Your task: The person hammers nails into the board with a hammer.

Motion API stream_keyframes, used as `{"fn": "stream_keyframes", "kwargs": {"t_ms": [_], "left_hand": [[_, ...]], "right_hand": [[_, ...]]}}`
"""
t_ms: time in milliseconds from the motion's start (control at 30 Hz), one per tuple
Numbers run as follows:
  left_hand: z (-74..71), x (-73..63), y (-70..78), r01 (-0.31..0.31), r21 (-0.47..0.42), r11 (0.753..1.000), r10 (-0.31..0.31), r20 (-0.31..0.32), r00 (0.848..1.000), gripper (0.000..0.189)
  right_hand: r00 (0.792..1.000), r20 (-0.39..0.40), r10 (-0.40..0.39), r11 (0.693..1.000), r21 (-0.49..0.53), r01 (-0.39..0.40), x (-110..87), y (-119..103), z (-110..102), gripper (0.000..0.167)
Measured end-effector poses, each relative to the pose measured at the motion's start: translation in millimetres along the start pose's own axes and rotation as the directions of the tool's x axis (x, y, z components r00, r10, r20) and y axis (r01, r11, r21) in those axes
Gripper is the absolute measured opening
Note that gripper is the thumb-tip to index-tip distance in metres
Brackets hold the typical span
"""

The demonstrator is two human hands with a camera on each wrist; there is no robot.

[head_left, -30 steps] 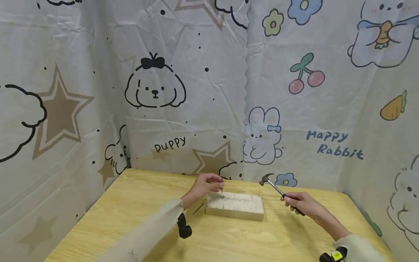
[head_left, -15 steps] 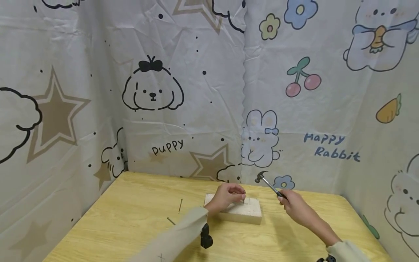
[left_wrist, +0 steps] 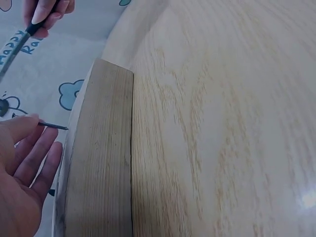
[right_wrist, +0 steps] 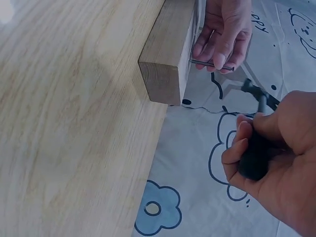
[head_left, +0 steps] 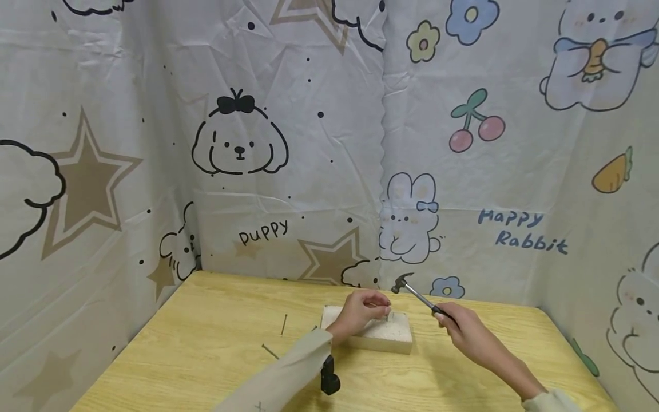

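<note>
A pale wooden block [head_left: 373, 342] lies flat on the table. Over its top my left hand [head_left: 360, 313] pinches a nail [left_wrist: 53, 126] between thumb and fingers. The nail stands roughly upright, its tip at the block's upper face, as the right wrist view also shows. To the right, my right hand [head_left: 471, 332] grips a claw hammer [head_left: 423, 298] by its black handle. The hammer's dark head is raised in the air beyond the block, a little right of the left hand. Part of the block's top is hidden behind the left hand.
Two loose nails, one upright in view [head_left: 284, 325] and one slanted [head_left: 270, 351], lie on the table left of the block; the left sleeve [head_left: 288, 372] partly covers the slanted one. Printed cloth [head_left: 288, 189] hangs behind the table's back edge.
My left hand has moved right along the block with the nail, from its left end towards the right half. The hammer head has come left and slightly lower, closer to that hand.
</note>
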State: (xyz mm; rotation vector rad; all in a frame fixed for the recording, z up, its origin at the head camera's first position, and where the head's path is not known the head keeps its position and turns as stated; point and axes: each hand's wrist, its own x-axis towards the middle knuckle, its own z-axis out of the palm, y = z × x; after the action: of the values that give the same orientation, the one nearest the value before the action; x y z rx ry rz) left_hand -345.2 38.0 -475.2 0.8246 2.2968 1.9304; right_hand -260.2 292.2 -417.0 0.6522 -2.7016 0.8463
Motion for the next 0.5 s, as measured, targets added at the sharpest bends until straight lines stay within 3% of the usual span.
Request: {"fn": "stream_keyframes", "kwargs": {"t_ms": [67,167,300,367,433,500], "left_hand": [[1.5,-0.1,0.4,-0.004,0.0,1.0,0.004,-0.006,1.0,0.012],[2.6,-0.7,1.2,0.002,-0.005,1.0,-0.002,-0.01,1.0,0.012],[3.9,0.0,1.0,0.004,-0.014,1.0,-0.004,-0.005,1.0,0.013],[5.4,1.0,1.2,0.012,-0.017,1.0,-0.012,-0.008,1.0,0.012],[6.5,2.1,1.9,0.022,-0.009,1.0,-0.022,-0.013,1.0,0.011],[7.2,3.0,2.9,0.036,-0.001,0.999,-0.036,-0.018,0.999,0.011]], "right_hand": [[1.0,0.0,-0.01,1.0,-0.012,0.01,1.4,-0.3,-0.1,0.02],[0.994,-0.076,-0.08,0.996,-0.046,0.077,2.7,-3.3,0.4,0.02],[0.951,-0.221,-0.215,0.974,-0.114,0.194,2.8,-8.4,2.6,0.023],[0.963,-0.177,-0.203,0.975,-0.131,0.181,1.5,-11.3,2.7,0.02],[0.986,-0.087,-0.142,0.981,-0.148,0.129,0.2,-14.2,2.0,0.013],[0.995,-0.038,-0.092,0.979,-0.187,0.083,-0.8,-16.6,0.9,0.008]]}}
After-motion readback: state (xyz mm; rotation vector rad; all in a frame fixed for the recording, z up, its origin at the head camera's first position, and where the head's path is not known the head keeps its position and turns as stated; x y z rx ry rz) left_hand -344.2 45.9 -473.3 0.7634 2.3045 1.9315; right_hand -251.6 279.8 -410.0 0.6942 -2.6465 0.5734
